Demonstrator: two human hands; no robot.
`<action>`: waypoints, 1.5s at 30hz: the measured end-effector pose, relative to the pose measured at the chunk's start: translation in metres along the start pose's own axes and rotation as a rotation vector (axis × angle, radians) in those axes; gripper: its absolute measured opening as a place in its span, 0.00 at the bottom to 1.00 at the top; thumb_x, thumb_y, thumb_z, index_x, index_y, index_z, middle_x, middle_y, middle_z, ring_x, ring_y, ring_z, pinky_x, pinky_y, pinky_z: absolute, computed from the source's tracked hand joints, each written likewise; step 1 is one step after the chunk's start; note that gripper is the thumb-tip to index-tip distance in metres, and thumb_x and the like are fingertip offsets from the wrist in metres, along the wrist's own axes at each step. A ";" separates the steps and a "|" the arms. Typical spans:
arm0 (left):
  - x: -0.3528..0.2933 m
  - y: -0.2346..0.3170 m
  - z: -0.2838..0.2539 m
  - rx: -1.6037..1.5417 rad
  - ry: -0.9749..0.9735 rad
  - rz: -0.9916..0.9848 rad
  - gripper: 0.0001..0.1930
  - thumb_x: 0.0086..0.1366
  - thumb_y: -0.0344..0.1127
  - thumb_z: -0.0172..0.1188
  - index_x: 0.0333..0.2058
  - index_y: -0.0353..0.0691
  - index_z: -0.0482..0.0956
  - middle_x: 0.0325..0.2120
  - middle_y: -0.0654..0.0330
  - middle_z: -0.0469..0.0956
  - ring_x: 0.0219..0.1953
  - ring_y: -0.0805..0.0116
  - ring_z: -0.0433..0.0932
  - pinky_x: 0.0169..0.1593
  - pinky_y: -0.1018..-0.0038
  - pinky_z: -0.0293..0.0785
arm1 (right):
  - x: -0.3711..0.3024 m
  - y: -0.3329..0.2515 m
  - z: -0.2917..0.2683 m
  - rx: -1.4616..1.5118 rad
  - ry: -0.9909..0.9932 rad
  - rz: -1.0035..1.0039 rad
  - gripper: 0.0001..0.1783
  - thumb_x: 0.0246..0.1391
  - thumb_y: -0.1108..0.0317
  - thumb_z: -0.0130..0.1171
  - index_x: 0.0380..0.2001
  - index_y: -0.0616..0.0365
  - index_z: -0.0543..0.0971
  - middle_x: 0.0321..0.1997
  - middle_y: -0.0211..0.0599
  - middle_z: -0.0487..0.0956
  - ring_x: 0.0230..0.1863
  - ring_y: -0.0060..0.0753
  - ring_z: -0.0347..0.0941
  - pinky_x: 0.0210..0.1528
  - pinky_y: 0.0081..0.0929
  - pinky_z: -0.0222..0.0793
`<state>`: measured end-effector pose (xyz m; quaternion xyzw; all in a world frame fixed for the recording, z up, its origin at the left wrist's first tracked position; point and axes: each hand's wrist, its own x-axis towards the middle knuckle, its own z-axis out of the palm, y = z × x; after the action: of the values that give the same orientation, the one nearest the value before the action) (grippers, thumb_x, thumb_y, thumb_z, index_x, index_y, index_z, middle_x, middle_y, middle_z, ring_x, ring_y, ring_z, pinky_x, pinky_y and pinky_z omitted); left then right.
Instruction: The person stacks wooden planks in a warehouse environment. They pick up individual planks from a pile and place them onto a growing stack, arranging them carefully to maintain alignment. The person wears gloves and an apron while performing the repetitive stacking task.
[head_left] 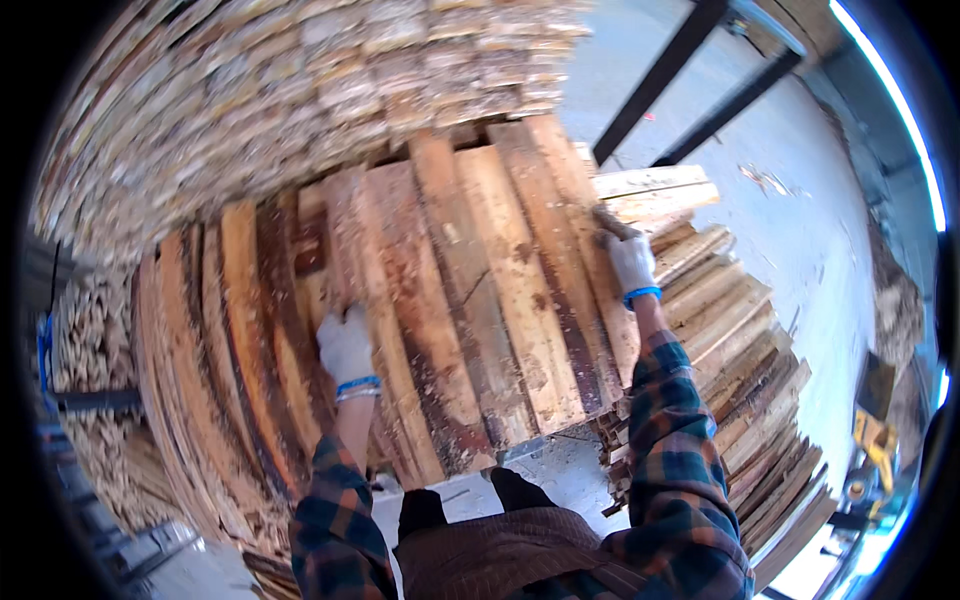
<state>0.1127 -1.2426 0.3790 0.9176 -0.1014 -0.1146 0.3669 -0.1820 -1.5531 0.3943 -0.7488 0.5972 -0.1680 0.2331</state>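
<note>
Rough wooden boards (478, 290) lie side by side in a layer in front of me, with bark-dark edges and sawdust flecks. My left hand (347, 348), in a white glove with a blue cuff, is closed at the edge of a board (348, 240) left of the middle; its fingertips are partly hidden. My right hand (630, 258), gloved alike, grips the far right board (572, 190) of the layer at its outer edge. The fingers of that glove look dark and dirty.
A tall stack of lumber (330, 70) rises behind the boards. More boards (735, 330) are piled to my right, beside dark metal posts (660, 80). Further stacked wood (95, 335) stands at far left. Yellow machinery (875, 448) is at far right, past the grey floor (790, 240).
</note>
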 end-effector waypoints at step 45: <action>0.048 -0.041 -0.148 1.031 0.166 0.384 0.49 0.48 0.56 0.69 0.64 0.40 0.59 0.39 0.47 0.75 0.41 0.52 0.77 0.41 0.61 0.77 | -0.158 -0.174 0.056 -0.637 -0.175 -0.302 0.56 0.49 0.32 0.59 0.72 0.52 0.51 0.55 0.61 0.68 0.56 0.60 0.67 0.49 0.49 0.72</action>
<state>0.2051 -1.1304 0.4488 0.9493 -0.2804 0.0914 -0.1087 -0.0467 -1.3600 0.4479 -0.8752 0.4801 0.0587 0.0107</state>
